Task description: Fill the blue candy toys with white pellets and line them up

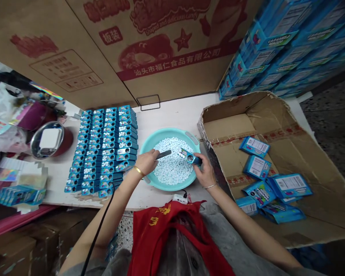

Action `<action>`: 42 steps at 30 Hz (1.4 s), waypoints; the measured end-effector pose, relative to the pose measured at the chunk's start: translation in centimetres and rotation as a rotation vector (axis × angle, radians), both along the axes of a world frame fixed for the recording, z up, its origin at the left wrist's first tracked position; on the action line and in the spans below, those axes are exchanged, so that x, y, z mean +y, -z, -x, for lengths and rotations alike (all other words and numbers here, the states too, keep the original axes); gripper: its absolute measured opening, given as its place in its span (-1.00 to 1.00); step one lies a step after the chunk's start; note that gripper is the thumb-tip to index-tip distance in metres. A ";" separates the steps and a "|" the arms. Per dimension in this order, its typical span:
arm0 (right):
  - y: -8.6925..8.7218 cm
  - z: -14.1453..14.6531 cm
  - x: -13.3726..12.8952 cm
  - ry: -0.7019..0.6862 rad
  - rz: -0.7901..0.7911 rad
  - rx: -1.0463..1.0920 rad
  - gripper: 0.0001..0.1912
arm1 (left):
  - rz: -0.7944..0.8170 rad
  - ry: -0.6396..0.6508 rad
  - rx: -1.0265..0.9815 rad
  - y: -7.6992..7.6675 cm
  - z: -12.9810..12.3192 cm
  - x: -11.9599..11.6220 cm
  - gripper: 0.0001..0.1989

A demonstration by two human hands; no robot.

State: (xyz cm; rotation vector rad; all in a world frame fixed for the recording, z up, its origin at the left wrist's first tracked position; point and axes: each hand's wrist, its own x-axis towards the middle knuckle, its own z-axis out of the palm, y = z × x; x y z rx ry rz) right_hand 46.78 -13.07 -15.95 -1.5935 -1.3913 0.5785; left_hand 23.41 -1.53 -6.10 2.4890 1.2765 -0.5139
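Observation:
A turquoise basin (pixel 144 150) full of small pale-blue candies (pixel 172 168) stands on the white table in front of me. My left hand (pixel 146 162) is closed round a dark flat tool (pixel 163 154), whose kind I cannot make out; its tip points right over the candies. Over the basin's right side, my right hand (pixel 204 171) grips a small blue candy box (pixel 190 157) between thumb and fingers. White candies show at the box's left end, and a dark round opening shows on its face. To the left, similar blue boxes (pixel 106 145) stand in several stacked columns.
On the right, an open cardboard carton (pixel 230 130) holds several blue packs (pixel 257 166). Blue display boxes (pixel 276 50) are piled behind it. A large printed carton (pixel 166 84) borders the table's back. At left sits a metal bowl (pixel 63 142) with a white device.

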 end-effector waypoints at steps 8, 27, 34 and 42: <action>-0.6 -0.6 0.3 0.056 0.024 0.010 -0.64 | 0.375 0.003 -0.298 10.4 -2.1 -4.2 -0.77; -0.2 1.1 -1.0 -0.076 -0.009 -0.009 -0.62 | 0.059 0.184 -0.147 -7.4 -2.2 -2.8 -0.82; 0.0 2.4 -1.9 -0.093 0.018 0.076 -0.65 | -0.097 0.168 -0.012 -10.6 -2.5 -5.5 -0.78; -1.6 4.4 -2.1 -0.203 0.058 0.233 -0.65 | -0.040 0.032 -0.492 -5.8 2.0 -4.5 -0.39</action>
